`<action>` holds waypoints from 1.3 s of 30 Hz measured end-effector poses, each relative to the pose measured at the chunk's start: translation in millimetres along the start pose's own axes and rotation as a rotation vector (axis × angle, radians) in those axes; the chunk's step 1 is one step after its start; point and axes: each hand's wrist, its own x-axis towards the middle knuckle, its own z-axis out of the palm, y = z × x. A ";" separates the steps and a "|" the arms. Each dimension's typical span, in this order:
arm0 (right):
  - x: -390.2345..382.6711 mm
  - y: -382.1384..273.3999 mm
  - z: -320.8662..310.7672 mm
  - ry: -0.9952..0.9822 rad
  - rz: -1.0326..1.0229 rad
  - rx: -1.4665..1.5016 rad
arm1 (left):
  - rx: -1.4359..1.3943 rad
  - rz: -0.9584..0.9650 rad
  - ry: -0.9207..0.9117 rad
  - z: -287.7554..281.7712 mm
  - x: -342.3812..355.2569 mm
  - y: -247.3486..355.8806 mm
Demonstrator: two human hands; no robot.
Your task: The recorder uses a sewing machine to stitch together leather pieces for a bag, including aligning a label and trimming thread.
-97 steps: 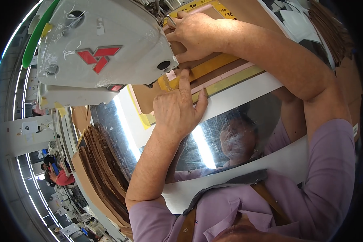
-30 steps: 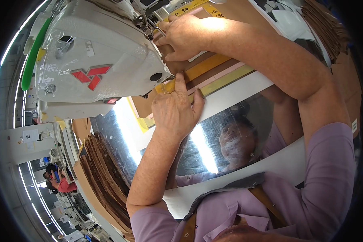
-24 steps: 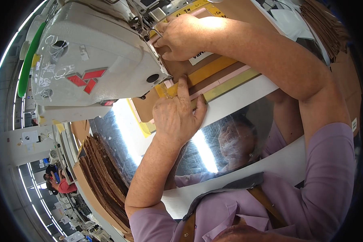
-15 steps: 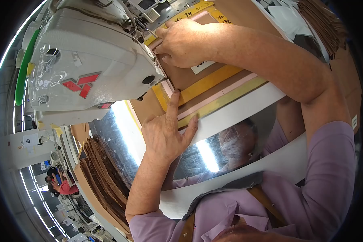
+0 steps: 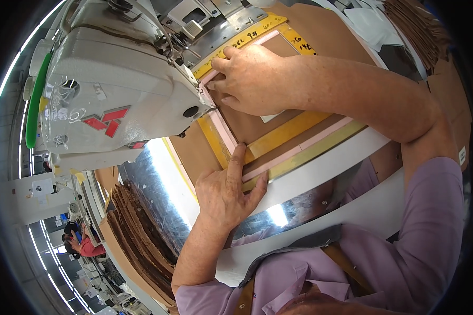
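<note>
My left hand lies flat on the near corner of a yellow and pink frame template, index finger stretched along its edge. A brown piece of material sits inside that frame. My right hand presses down on the brown piece next to the needle area of a white sewing machine. Neither hand grips anything; both rest palm-down with fingers spread.
A shiny metal table surface reflects a ceiling light. A stack of brown cut pieces lies at its left edge, more brown pieces at the top right. Another person in red works far off at the lower left.
The frame with the brown piece has slid toward me and to the right, away from the machine. My left hand moved down with it; my right hand stayed pressed on the piece.
</note>
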 end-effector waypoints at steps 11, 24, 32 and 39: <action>-24.2 -12.6 11.9 0.120 -0.065 -0.051 | -0.044 0.008 -0.033 -2.1 -17.6 16.4; -51.0 -21.6 31.2 0.353 0.009 0.107 | -0.087 0.120 -0.008 -13.9 8.3 7.0; -76.9 -19.2 43.2 0.399 0.014 0.183 | 0.039 0.077 0.032 7.6 40.6 -9.1; -70.4 -23.8 43.2 0.449 0.041 0.188 | 0.124 0.039 0.018 9.5 41.2 -9.0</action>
